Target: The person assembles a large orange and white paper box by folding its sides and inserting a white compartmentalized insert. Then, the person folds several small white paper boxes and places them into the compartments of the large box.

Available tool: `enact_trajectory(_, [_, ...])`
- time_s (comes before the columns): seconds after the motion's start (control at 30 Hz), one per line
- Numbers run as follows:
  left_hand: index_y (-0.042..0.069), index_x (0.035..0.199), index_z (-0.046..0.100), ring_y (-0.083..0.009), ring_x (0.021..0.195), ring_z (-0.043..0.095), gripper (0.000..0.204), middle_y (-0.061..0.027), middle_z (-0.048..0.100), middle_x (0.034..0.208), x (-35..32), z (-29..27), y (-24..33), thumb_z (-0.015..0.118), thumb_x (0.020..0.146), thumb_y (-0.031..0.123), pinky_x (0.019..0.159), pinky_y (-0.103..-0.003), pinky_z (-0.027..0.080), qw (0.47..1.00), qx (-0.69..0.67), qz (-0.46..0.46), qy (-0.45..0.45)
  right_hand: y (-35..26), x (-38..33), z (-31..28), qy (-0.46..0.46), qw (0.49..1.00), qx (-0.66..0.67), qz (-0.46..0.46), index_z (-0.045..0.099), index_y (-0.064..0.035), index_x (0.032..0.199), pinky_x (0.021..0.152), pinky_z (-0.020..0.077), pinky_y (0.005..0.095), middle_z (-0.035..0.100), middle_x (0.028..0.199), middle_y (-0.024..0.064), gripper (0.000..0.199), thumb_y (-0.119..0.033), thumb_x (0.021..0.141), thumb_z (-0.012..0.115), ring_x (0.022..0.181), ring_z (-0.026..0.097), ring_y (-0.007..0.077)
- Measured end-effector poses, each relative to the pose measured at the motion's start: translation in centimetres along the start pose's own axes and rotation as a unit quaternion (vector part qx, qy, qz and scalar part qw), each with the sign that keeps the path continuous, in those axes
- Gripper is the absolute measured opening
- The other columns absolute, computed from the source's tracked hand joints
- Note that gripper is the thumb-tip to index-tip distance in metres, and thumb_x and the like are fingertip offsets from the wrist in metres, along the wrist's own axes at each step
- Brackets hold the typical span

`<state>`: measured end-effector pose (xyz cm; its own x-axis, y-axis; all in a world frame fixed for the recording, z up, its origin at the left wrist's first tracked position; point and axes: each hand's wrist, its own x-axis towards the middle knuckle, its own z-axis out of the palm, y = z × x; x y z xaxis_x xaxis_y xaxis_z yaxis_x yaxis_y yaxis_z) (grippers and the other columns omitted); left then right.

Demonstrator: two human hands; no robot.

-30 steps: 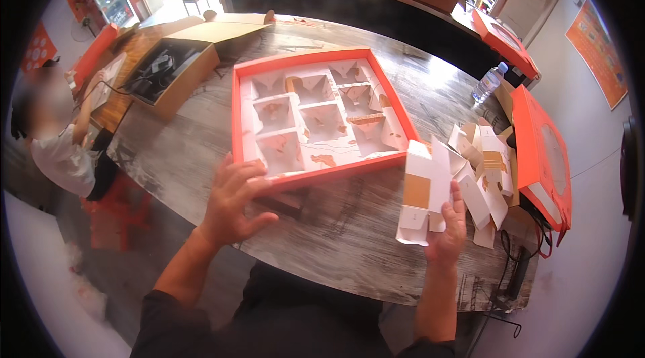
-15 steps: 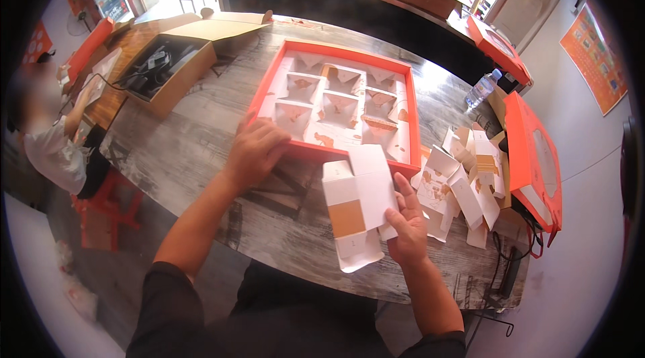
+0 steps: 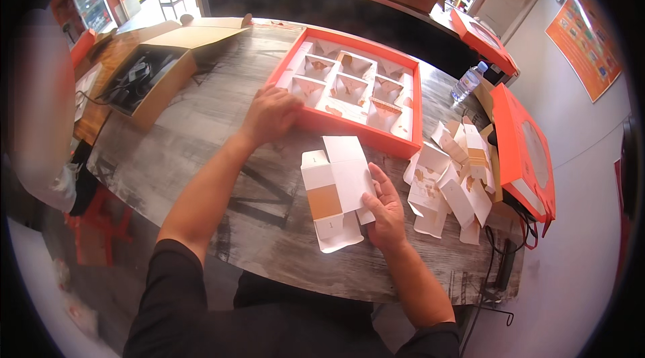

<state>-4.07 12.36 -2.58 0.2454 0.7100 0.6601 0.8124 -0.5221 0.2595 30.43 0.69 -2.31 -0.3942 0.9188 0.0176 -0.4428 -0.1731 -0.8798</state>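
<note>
While the left hand (image 3: 271, 114) rests flat against the orange tray's (image 3: 349, 131) near rim, the right hand (image 3: 385, 209) holds a flattened white carton blank (image 3: 334, 191) on the table; creasing along its scored folds first would probably shape it squarely.

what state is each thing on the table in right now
flat carton: unfolded, lying on the table, held by the right hand
orange tray: open, dividers in, cells look empty, left hand on its near edge
carton pile: flat, loosely heaped
brown box: flaps open
bottle: upright, capped
orange lid: off, standing on edge
</note>
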Motion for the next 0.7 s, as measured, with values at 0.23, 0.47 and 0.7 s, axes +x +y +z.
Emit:
enact_trajectory(0.23, [0.015, 0.109, 0.074, -0.0291, 0.113, 0.07, 0.022, -0.0055, 0.076, 0.103, 2.7, 2.1, -1.3, 0.079, 0.088, 0.013, 0.12, -0.049, 0.041, 1.0, 0.016, 0.011, 0.003, 0.6, 0.1, -0.2, 0.013, 1.0, 0.016, -0.002, 0.038, -0.0014, 0.165, 0.117, 0.0461, 0.0396, 0.055, 0.152, 0.0161, 0.068, -0.002, 0.103, 0.063, 0.136, 0.057, 0.0228])
enact_trajectory(0.47, [0.011, 0.133, 0.067, -0.0288, 0.119, 0.067, 0.036, -0.0122, 0.07, 0.129, 2.7, 2.7, 2.8, 0.074, 0.098, 0.017, 0.114, -0.048, 0.045, 0.978, -0.144, -0.077, 0.132, 0.3, 0.2, -0.4, 0.051, 0.998, 0.004, -0.037, 0.033, -0.0001, 0.167, 0.122, 0.0404, 0.0406, 0.055, 0.153, 0.0167, 0.068, -0.001, 0.104, 0.061, 0.14, 0.054, 0.0233])
enact_trajectory(0.7, [0.005, 0.161, 0.043, -0.0266, 0.144, 0.055, 0.067, -0.0109, 0.06, 0.154, -6.1, 0.7, 14.3, 0.046, 0.115, 0.054, 0.116, -0.042, 0.047, 0.532, -0.759, -0.376, -0.027, 0.2, 1.2, 1.0, 0.08, 0.995, -0.013, -0.055, 0.028, 0.0001, 0.169, 0.12, 0.0429, 0.0392, 0.054, 0.154, 0.0164, 0.069, 0.001, 0.106, 0.059, 0.139, 0.055, 0.0223])
